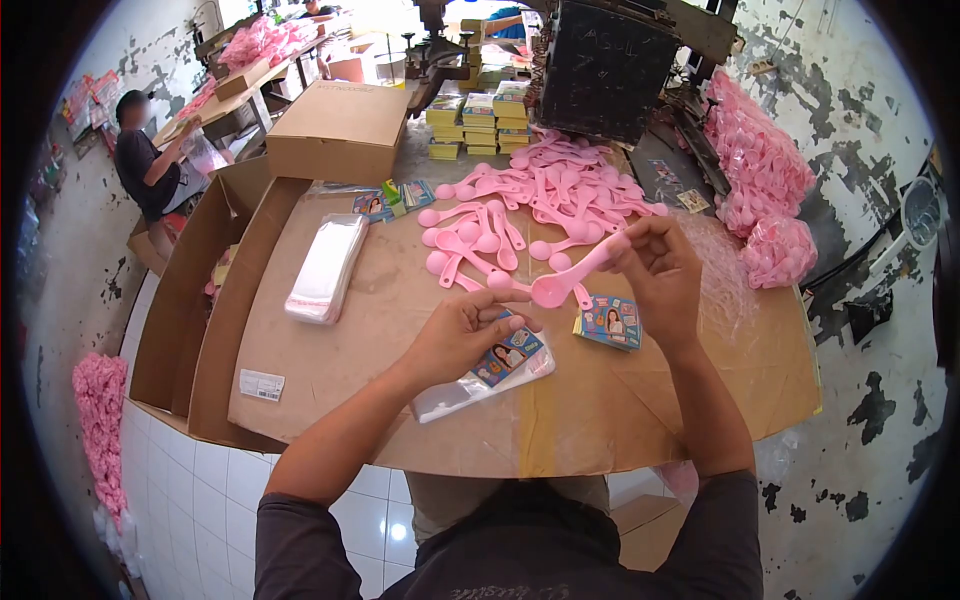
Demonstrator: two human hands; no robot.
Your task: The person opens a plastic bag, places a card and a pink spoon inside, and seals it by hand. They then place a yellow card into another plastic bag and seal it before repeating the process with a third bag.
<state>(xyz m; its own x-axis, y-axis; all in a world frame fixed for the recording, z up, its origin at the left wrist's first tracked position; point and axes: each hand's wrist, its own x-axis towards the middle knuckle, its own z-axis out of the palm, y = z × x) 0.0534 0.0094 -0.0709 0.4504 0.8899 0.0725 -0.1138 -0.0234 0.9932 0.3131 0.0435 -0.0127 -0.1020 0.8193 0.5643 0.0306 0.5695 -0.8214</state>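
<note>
Right hand [655, 270] pinches handle end of pink moulded-plastic scoop [570, 278], fingertips closed on it. Round bowl is left free and points toward left hand [465, 335]. Left hand clamps thin clear plastic sleeve with glossy printed card inside [490, 375], thumb near mouth, likely steadying limp film. Scoop held in air, just nearer than loose heap of matching pink scoops [560, 190]. Small stack of printed cards [610, 322] on near side of heap, handy for right hand. Floppy stack of clear bags [325, 268] lies left of heap.

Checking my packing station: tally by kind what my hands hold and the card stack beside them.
Pink plastic spoon, in right hand: 1
Clear plastic bag with printed card, in left hand: 1
Stack of printed cards: 1
Total: 3
</note>
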